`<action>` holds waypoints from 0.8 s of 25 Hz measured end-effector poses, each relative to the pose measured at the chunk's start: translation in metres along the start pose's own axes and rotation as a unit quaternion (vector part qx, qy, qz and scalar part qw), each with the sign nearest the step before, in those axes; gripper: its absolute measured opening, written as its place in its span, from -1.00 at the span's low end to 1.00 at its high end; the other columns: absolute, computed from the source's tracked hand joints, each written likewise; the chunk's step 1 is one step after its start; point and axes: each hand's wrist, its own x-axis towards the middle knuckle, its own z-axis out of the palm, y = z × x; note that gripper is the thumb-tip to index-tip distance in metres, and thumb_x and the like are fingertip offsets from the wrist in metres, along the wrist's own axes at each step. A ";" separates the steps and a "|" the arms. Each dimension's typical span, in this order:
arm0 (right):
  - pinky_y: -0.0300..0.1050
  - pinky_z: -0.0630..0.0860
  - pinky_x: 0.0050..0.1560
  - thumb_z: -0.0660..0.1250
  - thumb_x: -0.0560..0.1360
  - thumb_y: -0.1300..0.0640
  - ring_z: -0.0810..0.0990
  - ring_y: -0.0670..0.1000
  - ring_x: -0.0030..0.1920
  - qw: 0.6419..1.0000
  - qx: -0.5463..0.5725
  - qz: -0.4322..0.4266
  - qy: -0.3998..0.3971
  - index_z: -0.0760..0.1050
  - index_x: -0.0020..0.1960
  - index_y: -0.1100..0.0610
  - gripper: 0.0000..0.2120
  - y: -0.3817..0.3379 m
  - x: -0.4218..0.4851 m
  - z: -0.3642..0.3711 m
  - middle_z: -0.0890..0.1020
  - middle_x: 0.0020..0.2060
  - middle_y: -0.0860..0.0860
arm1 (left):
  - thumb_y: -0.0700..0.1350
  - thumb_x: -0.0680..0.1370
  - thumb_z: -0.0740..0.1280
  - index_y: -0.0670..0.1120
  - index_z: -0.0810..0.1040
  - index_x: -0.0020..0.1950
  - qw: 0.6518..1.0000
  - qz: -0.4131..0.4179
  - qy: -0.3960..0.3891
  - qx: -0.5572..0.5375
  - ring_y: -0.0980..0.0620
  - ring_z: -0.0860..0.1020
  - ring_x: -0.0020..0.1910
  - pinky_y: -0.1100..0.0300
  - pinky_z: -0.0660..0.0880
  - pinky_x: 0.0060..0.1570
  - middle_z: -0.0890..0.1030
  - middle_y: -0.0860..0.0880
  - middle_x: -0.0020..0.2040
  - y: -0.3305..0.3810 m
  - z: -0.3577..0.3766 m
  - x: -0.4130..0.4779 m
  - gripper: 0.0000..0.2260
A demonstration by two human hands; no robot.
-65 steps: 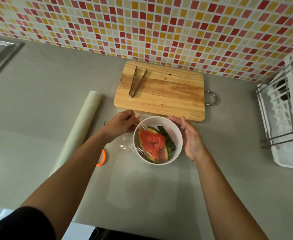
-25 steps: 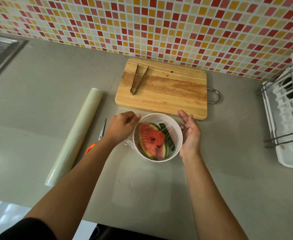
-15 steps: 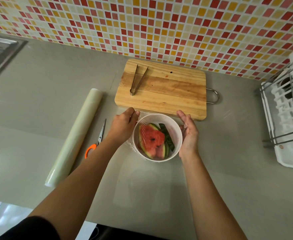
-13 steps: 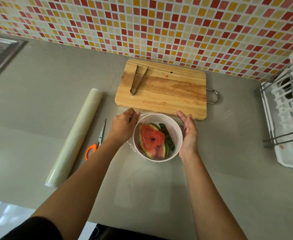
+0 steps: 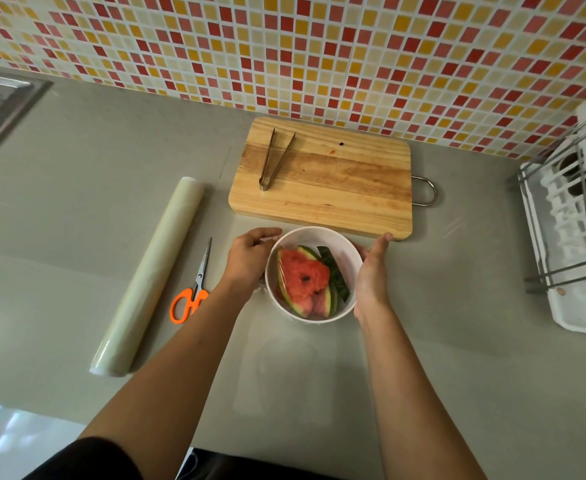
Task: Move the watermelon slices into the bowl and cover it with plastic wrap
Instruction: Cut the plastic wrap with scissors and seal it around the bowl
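Plastic wrap roll (image 5: 149, 275): lies lengthwise on the grey tabletop (image 5: 76, 168), far left.
Scissors (image 5: 194, 289): orange-handled, flat between roll and left forearm.
Left hand (image 5: 250, 259): fingers curled against the bowl's left side, pressing film to the wall.
Bowl (image 5: 345, 244): white, just in front of the cutting board (image 5: 322, 181), clear film stretched over its mouth.
Watermelon slices (image 5: 305, 282): inside the bowl, red flesh up, rinds to the right.
Tongs (image 5: 274, 161): on the board's left part.
Right hand (image 5: 371, 275): open, palm flat against the bowl's right side.
Dish rack (image 5: 575, 216): far right.
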 end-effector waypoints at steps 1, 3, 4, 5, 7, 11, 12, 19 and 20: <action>0.08 0.43 0.26 -0.20 0.40 -0.46 0.58 0.11 0.11 1.000 -0.008 0.007 0.009 0.53 0.18 0.07 -0.18 0.001 0.001 0.000 0.64 0.08 0.09 | -0.21 0.51 0.36 0.06 0.63 -0.13 1.000 -0.009 -0.013 -0.026 -0.08 0.63 -0.32 0.12 0.59 -0.38 0.66 -0.08 -0.20 0.000 0.000 -0.001 -0.84; 0.09 0.39 0.30 -0.21 0.38 -0.47 0.52 0.13 0.21 0.999 -0.025 0.022 0.026 0.43 0.30 0.09 -0.14 0.001 0.003 0.001 0.56 0.20 0.11 | -0.23 0.51 0.36 0.02 0.63 -0.12 0.998 -0.004 -0.038 -0.047 -0.07 0.61 -0.37 0.14 0.55 -0.42 0.66 -0.11 -0.24 0.001 -0.001 -0.005 -0.85; 0.09 0.37 0.32 -0.22 0.37 -0.48 0.48 0.14 0.24 0.998 -0.033 0.031 0.032 0.38 0.34 0.10 -0.13 0.001 0.004 0.002 0.52 0.25 0.12 | -0.22 0.52 0.35 0.00 0.64 -0.14 0.998 0.000 -0.045 -0.047 -0.06 0.59 -0.41 0.18 0.52 -0.45 0.66 -0.10 -0.28 0.001 -0.002 -0.006 -0.85; 0.09 0.34 0.33 -0.23 0.37 -0.48 0.45 0.15 0.28 0.998 -0.041 0.039 0.037 0.35 0.36 0.10 -0.12 0.000 0.004 0.002 0.49 0.29 0.13 | -0.21 0.53 0.34 -0.01 0.64 -0.16 0.998 -0.001 -0.048 -0.046 -0.04 0.58 -0.44 0.21 0.49 -0.49 0.65 -0.07 -0.33 0.002 -0.001 -0.007 -0.85; 0.06 0.31 0.33 -0.24 0.37 -0.47 0.39 0.17 0.33 0.996 -0.058 0.044 0.042 0.28 0.40 0.12 -0.11 -0.003 0.002 0.003 0.42 0.35 0.15 | -0.19 0.54 0.33 -0.02 0.64 -0.18 0.998 -0.009 -0.043 -0.042 -0.01 0.56 -0.48 0.24 0.46 -0.52 0.64 -0.05 -0.38 0.002 -0.001 -0.007 -0.85; 0.10 0.30 0.24 -0.31 0.33 -0.50 0.40 0.24 0.27 0.970 -0.178 0.021 0.162 0.43 0.24 0.25 0.01 -0.008 -0.004 0.007 0.48 0.24 0.24 | -0.19 0.55 0.31 -0.04 0.66 -0.17 0.999 -0.014 -0.038 -0.036 0.03 0.57 -0.50 0.28 0.46 -0.57 0.64 -0.04 -0.38 0.002 0.001 -0.004 -0.83; 0.11 0.29 0.28 -0.33 0.29 -0.50 0.39 0.23 0.28 0.958 -0.197 0.008 0.208 0.48 0.19 0.24 0.03 -0.007 -0.005 0.006 0.49 0.22 0.22 | -0.19 0.55 0.30 -0.04 0.66 -0.16 0.999 -0.014 -0.034 -0.030 0.04 0.58 -0.49 0.27 0.48 -0.55 0.65 -0.05 -0.36 0.001 0.001 -0.003 -0.83; -0.14 0.39 0.28 -0.21 0.40 -0.42 0.49 -0.06 0.25 0.975 0.069 -0.192 -0.086 0.45 0.23 -0.06 -0.29 0.014 -0.019 -0.006 0.54 0.22 -0.05 | -0.19 0.54 0.29 -0.07 0.69 -0.11 1.000 -0.010 -0.005 -0.024 -0.11 0.66 -0.20 0.09 0.63 -0.22 0.70 -0.13 -0.16 -0.005 0.004 0.003 -0.83; -0.20 0.44 0.21 -0.24 0.42 -0.38 0.53 -0.08 0.20 0.979 0.064 -0.178 -0.080 0.47 0.22 -0.05 -0.29 0.016 -0.019 -0.005 0.57 0.18 -0.05 | -0.20 0.53 0.28 -0.07 0.69 -0.12 0.999 -0.012 0.002 -0.034 -0.13 0.66 -0.15 0.04 0.63 -0.14 0.70 -0.13 -0.15 -0.006 0.005 0.002 -0.81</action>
